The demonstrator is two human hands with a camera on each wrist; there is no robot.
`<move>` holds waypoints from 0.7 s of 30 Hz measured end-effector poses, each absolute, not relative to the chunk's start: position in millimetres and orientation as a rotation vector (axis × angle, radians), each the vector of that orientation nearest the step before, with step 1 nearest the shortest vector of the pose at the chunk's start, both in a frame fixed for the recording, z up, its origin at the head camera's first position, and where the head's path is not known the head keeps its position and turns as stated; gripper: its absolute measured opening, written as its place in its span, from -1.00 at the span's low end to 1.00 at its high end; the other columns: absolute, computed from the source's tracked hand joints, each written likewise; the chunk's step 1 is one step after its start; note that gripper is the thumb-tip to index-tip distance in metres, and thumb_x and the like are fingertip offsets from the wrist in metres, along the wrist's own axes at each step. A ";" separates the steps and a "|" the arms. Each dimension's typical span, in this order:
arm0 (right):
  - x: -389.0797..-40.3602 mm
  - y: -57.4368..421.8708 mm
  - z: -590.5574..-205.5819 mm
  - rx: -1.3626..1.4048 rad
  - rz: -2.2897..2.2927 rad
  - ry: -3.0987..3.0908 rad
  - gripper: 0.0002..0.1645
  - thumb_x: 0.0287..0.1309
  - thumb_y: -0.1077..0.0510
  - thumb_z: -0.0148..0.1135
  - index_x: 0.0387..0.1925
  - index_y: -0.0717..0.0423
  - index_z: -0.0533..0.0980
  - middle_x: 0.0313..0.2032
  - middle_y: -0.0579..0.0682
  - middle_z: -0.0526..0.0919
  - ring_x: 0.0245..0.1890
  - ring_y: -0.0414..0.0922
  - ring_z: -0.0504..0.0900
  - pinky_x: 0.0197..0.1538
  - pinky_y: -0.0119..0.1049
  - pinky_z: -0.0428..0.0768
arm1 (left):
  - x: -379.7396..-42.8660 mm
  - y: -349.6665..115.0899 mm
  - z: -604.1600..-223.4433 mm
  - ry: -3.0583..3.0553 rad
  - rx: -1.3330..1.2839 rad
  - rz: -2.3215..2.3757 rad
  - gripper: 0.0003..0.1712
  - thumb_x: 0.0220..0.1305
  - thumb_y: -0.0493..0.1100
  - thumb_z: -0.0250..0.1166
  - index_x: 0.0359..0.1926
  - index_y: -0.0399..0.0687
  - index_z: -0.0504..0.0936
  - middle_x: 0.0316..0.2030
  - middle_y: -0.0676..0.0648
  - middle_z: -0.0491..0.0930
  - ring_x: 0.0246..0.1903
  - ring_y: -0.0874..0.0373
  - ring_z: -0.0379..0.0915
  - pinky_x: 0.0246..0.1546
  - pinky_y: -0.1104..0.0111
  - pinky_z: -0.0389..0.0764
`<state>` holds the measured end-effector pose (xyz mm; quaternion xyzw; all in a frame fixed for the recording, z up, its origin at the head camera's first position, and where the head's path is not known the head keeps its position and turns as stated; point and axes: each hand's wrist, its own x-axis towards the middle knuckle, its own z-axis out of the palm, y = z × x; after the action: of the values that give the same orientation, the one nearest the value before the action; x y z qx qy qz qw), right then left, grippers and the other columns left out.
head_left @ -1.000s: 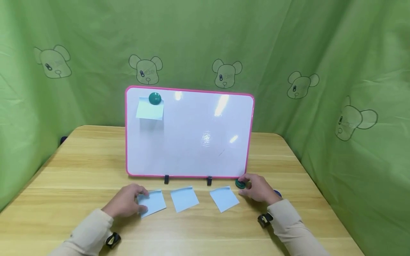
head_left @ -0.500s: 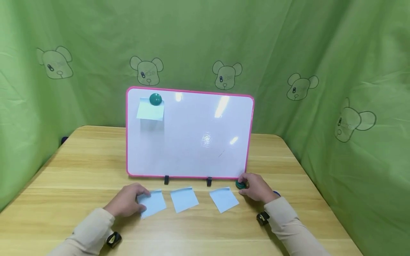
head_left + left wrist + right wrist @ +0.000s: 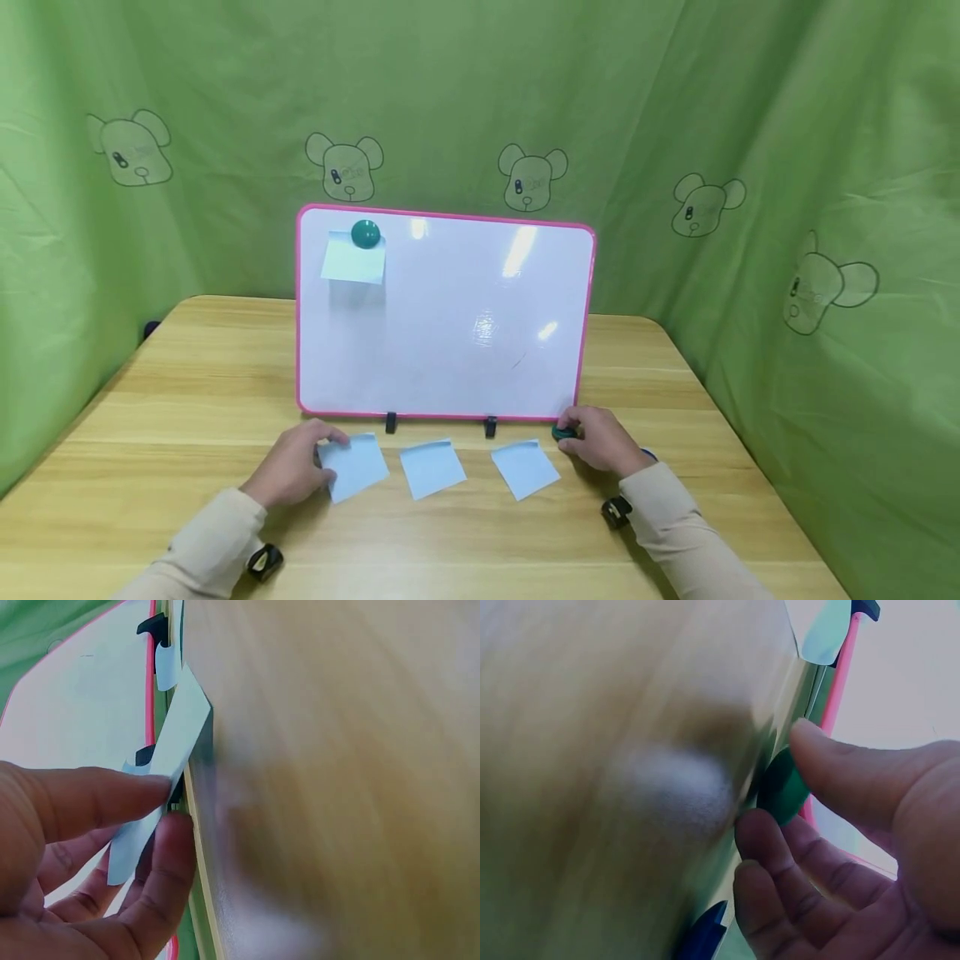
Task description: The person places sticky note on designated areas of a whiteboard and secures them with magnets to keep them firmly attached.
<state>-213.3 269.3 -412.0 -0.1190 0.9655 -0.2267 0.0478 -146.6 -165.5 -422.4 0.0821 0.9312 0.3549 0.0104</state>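
My left hand [image 3: 288,468] pinches the left edge of a light blue sticky note [image 3: 358,468] between thumb and fingers. In the left wrist view that sticky note [image 3: 176,735] is tilted up off the table. My right hand [image 3: 600,442] holds a round green magnet [image 3: 562,433] by the whiteboard's lower right corner; the right wrist view shows the magnet [image 3: 784,787] between thumb and fingertips. Two more sticky notes, a middle one [image 3: 432,469] and a right one [image 3: 525,469], lie on the table between my hands.
Behind the notes a pink-framed whiteboard [image 3: 450,333] stands on small black feet [image 3: 491,427]. A green magnet [image 3: 365,234] holds a pale note [image 3: 352,261] at its upper left. A blue object [image 3: 705,930] lies by my right hand. Green curtains [image 3: 450,83] surround the wooden table [image 3: 420,550].
My left hand has raised the left sticky note slightly off the table and shifted it a little away from me. The right hand stays on the green magnet, almost still.
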 end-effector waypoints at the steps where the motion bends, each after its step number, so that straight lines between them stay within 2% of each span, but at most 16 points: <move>1: -213.4 269.8 -412.1 -0.365 -0.693 2.944 -0.84 0.07 0.29 0.39 -0.28 0.13 0.60 -0.28 0.00 0.61 -0.28 -0.07 0.52 -0.13 -0.10 0.57 | -146.8 -165.8 -422.3 2.912 0.258 1.111 -0.51 -0.18 -0.47 0.46 -0.13 -0.11 0.65 -0.04 -0.15 0.55 -0.16 -0.02 0.47 -0.11 0.05 0.58; 9: -214.8 271.8 -411.7 -0.456 -0.723 3.014 -0.91 0.17 0.33 0.27 -0.27 0.17 0.63 -0.31 -0.01 0.64 -0.30 -0.09 0.59 -0.17 -0.10 0.63 | -145.8 -167.5 -417.8 2.879 0.274 1.207 -0.54 -0.09 -0.51 0.37 -0.11 -0.09 0.62 0.00 -0.15 0.53 -0.10 -0.09 0.49 -0.11 0.08 0.61; 14: -215.4 272.7 -410.2 -0.493 -0.736 3.030 -0.91 0.20 0.32 0.24 -0.28 0.16 0.63 -0.33 -0.04 0.64 -0.31 -0.11 0.57 -0.17 -0.12 0.62 | -146.3 -168.3 -416.4 2.803 0.254 1.350 -0.59 -0.03 -0.52 0.34 -0.11 -0.15 0.61 0.01 -0.24 0.51 -0.09 -0.19 0.55 -0.10 0.09 0.64; 21: -214.5 271.9 -404.9 -0.494 -0.794 3.019 -0.92 0.22 0.31 0.21 -0.30 0.16 0.62 -0.36 -0.05 0.62 -0.34 -0.12 0.56 -0.21 -0.15 0.61 | -148.0 -170.2 -416.1 2.775 0.248 1.403 -0.58 0.02 -0.51 0.31 -0.05 -0.20 0.60 0.03 -0.26 0.51 -0.10 -0.21 0.57 -0.10 0.11 0.65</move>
<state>-214.5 271.9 -404.9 -0.1562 0.9552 -0.2513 -0.0094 -148.0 -170.2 -416.1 0.0796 0.8896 0.4496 0.0111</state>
